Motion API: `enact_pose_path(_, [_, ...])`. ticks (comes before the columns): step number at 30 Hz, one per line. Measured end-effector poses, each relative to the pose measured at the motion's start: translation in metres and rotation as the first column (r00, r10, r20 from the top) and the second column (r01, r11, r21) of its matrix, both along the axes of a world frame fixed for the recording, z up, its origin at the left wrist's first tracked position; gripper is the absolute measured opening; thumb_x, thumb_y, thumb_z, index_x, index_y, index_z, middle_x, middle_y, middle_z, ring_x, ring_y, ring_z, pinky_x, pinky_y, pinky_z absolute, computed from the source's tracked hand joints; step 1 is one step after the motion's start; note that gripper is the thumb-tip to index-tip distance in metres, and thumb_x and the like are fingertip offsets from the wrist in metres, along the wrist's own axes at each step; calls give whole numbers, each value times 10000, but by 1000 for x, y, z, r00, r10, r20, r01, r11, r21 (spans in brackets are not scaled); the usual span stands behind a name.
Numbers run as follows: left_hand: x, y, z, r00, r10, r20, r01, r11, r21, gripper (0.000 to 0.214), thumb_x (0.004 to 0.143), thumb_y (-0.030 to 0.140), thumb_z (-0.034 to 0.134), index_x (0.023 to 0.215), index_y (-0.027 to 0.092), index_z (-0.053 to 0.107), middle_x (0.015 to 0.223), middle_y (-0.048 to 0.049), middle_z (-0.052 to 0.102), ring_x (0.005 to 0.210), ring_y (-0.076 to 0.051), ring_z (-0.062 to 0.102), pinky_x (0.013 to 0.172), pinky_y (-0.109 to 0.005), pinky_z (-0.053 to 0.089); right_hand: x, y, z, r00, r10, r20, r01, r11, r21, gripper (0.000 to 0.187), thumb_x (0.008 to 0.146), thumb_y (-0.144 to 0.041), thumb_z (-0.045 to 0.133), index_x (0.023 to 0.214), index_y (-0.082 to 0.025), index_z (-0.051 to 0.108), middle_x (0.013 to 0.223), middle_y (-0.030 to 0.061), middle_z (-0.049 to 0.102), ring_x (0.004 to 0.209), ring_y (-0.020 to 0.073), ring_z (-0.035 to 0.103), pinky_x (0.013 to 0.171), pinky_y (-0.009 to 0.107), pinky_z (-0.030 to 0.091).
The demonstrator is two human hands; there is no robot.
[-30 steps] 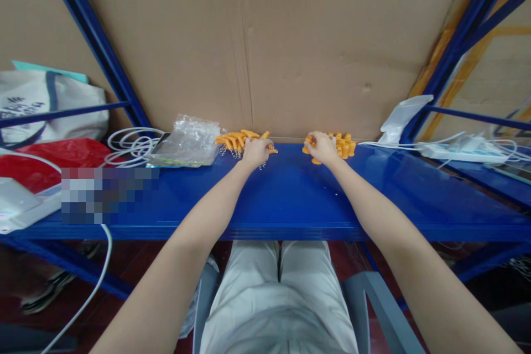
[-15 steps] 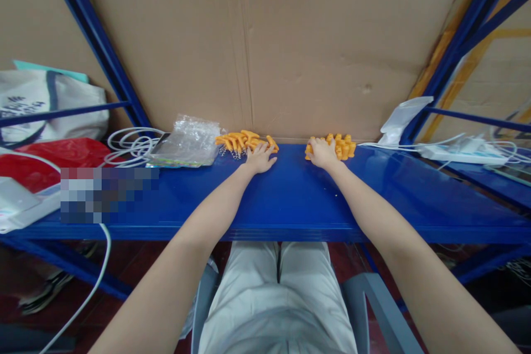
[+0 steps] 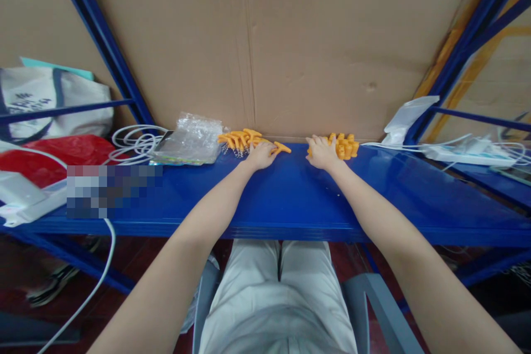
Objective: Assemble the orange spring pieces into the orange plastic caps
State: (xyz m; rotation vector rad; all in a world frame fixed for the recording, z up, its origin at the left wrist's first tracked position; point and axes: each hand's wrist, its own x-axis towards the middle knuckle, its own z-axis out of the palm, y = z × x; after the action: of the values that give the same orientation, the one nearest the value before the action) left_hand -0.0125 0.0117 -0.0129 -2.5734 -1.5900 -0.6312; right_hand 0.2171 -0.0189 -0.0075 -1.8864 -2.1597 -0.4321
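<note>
My left hand (image 3: 262, 155) rests on the blue shelf (image 3: 290, 199) at the right end of a pile of long orange pieces with small chains (image 3: 240, 140). Its fingers pinch one orange piece (image 3: 281, 148) that sticks out to the right. My right hand (image 3: 321, 152) lies at the left edge of a second heap of short orange pieces (image 3: 344, 145). Its fingers are curled down onto the heap, and what they hold is hidden.
A crumpled clear plastic bag (image 3: 188, 140) and coiled white cable (image 3: 135, 142) lie left of the piles. A red bag (image 3: 53, 152) and white tote (image 3: 45, 102) sit far left. A white power strip (image 3: 456, 152) is at right. Cardboard (image 3: 290, 44) backs the shelf.
My left hand closed on one orange piece and drew it to the right out of its pile. My right hand shifted slightly left along the other heap.
</note>
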Motion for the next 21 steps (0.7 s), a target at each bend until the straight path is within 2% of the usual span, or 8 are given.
enact_pose_path(3, [1,0,0,998,-28,-49,27,999,-35,334,999,333,501,1172,239,770,1331,-96,726,1308,-341,608,1158,-586,392,2,3,-1,1000,-9,28,10,999,-51,629,931,-295,564,1543,-185,473,1624,203,428,1499,398,375,1207,734,151])
enact_pose_path(7, [2,2,-2,992,-40,-123,30,997,-77,362,962,286,510,1233,255,747,1343,-81,724,1300,-327,614,1121,-522,442,5,8,-3,998,-5,63,13,991,-132,558,928,-343,596,1467,-199,570,1614,210,428,1487,430,382,1187,750,163])
enact_pose_path(12, [4,-1,-2,987,-57,-150,48,997,-63,457,933,219,511,1356,253,680,1429,-83,674,1353,-308,582,1125,-487,444,4,7,-2,999,1,49,6,991,-137,556,942,-345,580,1478,-200,561,1617,211,420,1494,428,380,1201,738,145])
enact_pose_path(17, [6,-6,1,987,-80,-140,78,997,-23,440,884,129,513,1246,221,745,1302,-109,744,1248,-314,653,1060,-473,468,4,8,-4,998,46,30,-43,992,-116,534,938,-316,546,1451,-174,578,1590,236,454,1459,448,430,1187,775,119])
enact_pose_path(21, [10,-6,2,983,-117,-141,120,993,8,409,898,138,513,1203,232,768,1237,-84,776,1202,-287,681,1034,-437,484,2,7,-3,998,50,33,-47,995,-90,514,939,-283,518,1435,-166,584,1557,234,496,1446,432,453,1184,783,91])
